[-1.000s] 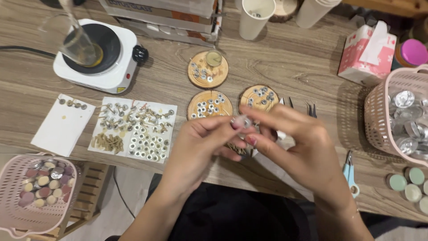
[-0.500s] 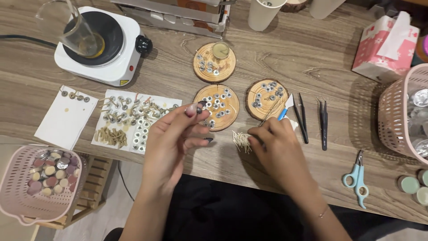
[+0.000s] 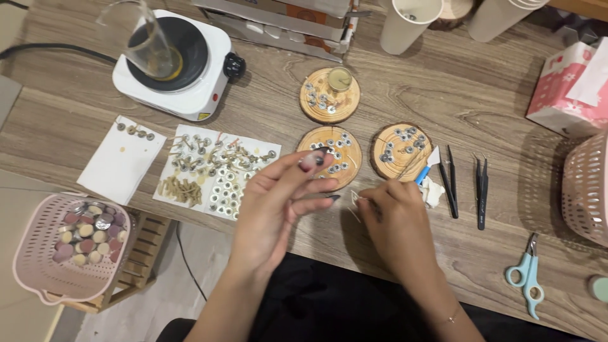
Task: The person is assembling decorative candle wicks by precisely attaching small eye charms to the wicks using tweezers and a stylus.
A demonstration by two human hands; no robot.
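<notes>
My left hand [image 3: 278, 202] hovers above the table's near edge, fingertips pinched on a small round metal piece over a round wooden slice [image 3: 331, 157] dotted with tiny metal discs. My right hand [image 3: 396, 225] rests on the table just right of it, fingers closed on a small bundle of pale wicks [image 3: 354, 201]. Two more wooden slices [image 3: 399, 151] [image 3: 328, 96] hold similar discs; the far one also bears a small cup of yellowish wax.
A white hot plate [image 3: 180, 63] with a glass beaker stands far left. White paper sheets [image 3: 215, 171] carry wicks and discs. Black tweezers [image 3: 465, 183], blue scissors [image 3: 525, 275], pink baskets [image 3: 66, 247] [image 3: 586, 190], a tissue box [image 3: 567, 85] and paper cups [image 3: 408, 22] surround them.
My hands have parted: the left stayed raised near the middle slice, the right dropped to the table with the wicks. The view shifted, revealing the tweezers.
</notes>
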